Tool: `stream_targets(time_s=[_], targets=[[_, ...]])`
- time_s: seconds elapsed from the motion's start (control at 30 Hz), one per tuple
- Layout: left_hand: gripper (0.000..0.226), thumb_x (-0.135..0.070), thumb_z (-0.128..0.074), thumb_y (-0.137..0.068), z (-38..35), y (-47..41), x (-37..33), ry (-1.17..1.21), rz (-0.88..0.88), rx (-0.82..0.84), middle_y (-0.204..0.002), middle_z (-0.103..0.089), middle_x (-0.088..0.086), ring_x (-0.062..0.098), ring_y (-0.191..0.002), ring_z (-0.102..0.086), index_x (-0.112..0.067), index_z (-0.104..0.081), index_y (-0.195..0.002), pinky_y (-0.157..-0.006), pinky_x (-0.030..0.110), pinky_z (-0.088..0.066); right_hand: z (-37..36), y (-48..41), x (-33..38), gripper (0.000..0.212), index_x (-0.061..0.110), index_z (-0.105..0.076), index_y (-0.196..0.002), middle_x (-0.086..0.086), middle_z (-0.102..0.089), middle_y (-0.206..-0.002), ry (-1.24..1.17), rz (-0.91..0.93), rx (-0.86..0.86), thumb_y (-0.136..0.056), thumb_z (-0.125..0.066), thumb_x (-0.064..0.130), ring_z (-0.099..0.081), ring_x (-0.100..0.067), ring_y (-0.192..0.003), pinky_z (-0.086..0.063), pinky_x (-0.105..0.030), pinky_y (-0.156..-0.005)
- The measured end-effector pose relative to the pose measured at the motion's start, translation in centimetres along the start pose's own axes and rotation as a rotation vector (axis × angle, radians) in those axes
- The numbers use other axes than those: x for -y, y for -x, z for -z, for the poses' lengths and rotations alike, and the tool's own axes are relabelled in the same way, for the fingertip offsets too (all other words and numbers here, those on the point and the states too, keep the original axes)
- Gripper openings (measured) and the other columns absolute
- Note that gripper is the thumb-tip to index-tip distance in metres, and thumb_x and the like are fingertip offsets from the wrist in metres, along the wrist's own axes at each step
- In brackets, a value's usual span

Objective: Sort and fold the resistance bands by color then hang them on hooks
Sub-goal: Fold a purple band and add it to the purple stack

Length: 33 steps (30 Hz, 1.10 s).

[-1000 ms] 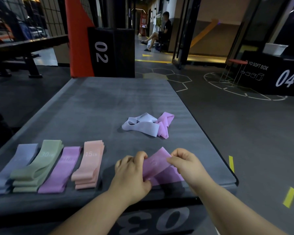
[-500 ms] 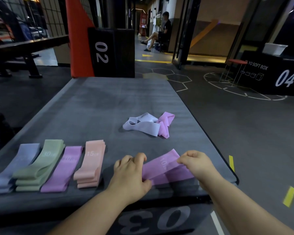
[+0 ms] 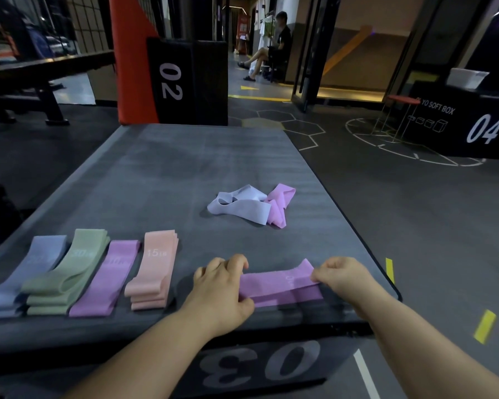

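A purple band lies stretched flat near the front edge of the grey soft box. My left hand pinches its left end and my right hand pinches its right end. To the left, folded bands lie in a row: a blue-grey stack, a green stack, a purple band and a pink stack. Further back sit a loose lavender band and a crumpled purple band, touching each other.
The box drops off at its front edge and right edge. A black box marked 02 stands behind, another marked 04 at the right. A person sits far back in the corridor. No hooks are in view.
My hands have drawn apart, pulling the purple band from a bunched fold into a long flat strip. My right hand went rightward. The other bands have not moved.
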<state>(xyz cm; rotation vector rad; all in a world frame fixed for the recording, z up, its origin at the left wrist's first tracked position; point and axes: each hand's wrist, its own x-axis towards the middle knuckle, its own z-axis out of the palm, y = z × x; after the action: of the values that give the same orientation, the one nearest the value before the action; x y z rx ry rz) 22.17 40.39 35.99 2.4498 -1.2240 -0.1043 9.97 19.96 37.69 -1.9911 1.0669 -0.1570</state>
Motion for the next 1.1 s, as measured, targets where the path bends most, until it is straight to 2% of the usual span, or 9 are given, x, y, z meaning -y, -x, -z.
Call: stream_targets(time_s=[0.13,0.3,0.53,0.67,0.8,0.93,1.0,1.1], targets=[[0.044,-0.039,-0.054,-0.082,0.08,0.02,0.19,0.025,-0.014,0.042,-0.11,-0.037,-0.015,0.012,-0.117,-0.032,-0.031,-0.03,-0.118,-0.096,0.03,-0.025,0.62,0.29,-0.04,0.017,0.013,-0.062,-0.064,0.0,-0.059,-0.062,0.171,0.035,-0.015,-0.077,-0.066,0.024,-0.054,-0.019,-0.067,-0.043,-0.028,-0.063],[0.044,-0.042,-0.058,-0.082,0.29,-0.05,0.35,0.051,-0.022,0.075,-0.107,-0.037,-0.017,0.01,-0.118,-0.032,-0.033,-0.033,-0.117,-0.096,0.031,-0.026,1.01,0.58,-0.13,0.019,0.019,-0.059,-0.063,0.002,-0.063,-0.068,0.318,0.068,-0.021,-0.078,-0.066,0.028,-0.057,-0.017,-0.069,-0.042,-0.025,-0.06],[0.037,-0.044,-0.063,-0.079,0.62,-0.06,0.56,0.074,-0.017,0.111,-0.107,-0.042,-0.02,0.009,-0.113,-0.034,-0.036,-0.038,-0.104,-0.093,0.03,-0.027,0.75,0.9,-0.17,0.018,0.017,-0.063,-0.073,-0.001,-0.067,-0.076,0.459,0.093,0.012,-0.079,-0.065,0.034,-0.061,-0.019,-0.076,-0.044,-0.026,-0.062],[0.035,-0.051,-0.065,-0.078,0.84,-0.09,0.57,0.059,0.005,0.147,-0.107,-0.043,-0.021,0.009,-0.113,-0.034,-0.035,-0.042,-0.099,-0.092,0.03,-0.028,0.58,0.86,-0.26,0.011,0.023,-0.06,-0.075,0.004,-0.064,-0.075,0.484,0.104,-0.012,-0.076,-0.067,0.031,-0.059,-0.017,-0.077,-0.04,-0.025,-0.059],[0.033,-0.063,-0.056,-0.081,0.74,-0.28,0.34,0.087,0.029,0.144,-0.102,-0.045,-0.022,0.007,-0.107,-0.036,-0.035,-0.047,-0.094,-0.09,0.03,-0.028,0.53,0.84,-0.12,0.011,0.022,-0.065,-0.082,0.001,-0.07,-0.083,0.448,0.102,-0.024,-0.074,-0.07,0.028,-0.063,-0.019,-0.084,-0.05,-0.028,-0.071],[0.017,-0.041,-0.05,-0.093,0.35,-0.59,0.45,0.087,0.054,0.021,-0.106,-0.053,-0.017,0.014,-0.107,-0.044,-0.029,-0.048,-0.105,-0.088,0.03,-0.034,0.38,0.77,0.17,0.011,0.017,-0.07,-0.082,-0.006,-0.073,-0.085,0.451,0.082,-0.009,-0.074,-0.069,0.025,-0.066,-0.023,-0.087,-0.054,-0.032,-0.075],[0.023,-0.035,-0.052,-0.092,0.23,-0.67,0.57,0.068,0.075,-0.008,-0.108,-0.055,-0.016,0.015,-0.108,-0.046,-0.029,-0.048,-0.114,-0.089,0.029,-0.036,0.25,0.64,0.22,0.011,0.017,-0.071,-0.082,-0.006,-0.072,-0.083,0.448,0.063,0.007,-0.074,-0.068,0.023,-0.066,-0.023,-0.084,-0.053,-0.031,-0.072],[0.027,-0.038,-0.054,-0.09,0.21,-0.76,0.51,0.016,0.107,-0.012,-0.11,-0.056,-0.013,0.015,-0.108,-0.048,-0.029,-0.053,-0.116,-0.089,0.029,-0.039,0.06,0.45,0.21,0.008,0.022,-0.069,-0.082,0.003,-0.068,-0.077,0.422,0.05,0.015,-0.073,-0.068,0.022,-0.061,-0.017,-0.077,-0.046,-0.024,-0.06]])
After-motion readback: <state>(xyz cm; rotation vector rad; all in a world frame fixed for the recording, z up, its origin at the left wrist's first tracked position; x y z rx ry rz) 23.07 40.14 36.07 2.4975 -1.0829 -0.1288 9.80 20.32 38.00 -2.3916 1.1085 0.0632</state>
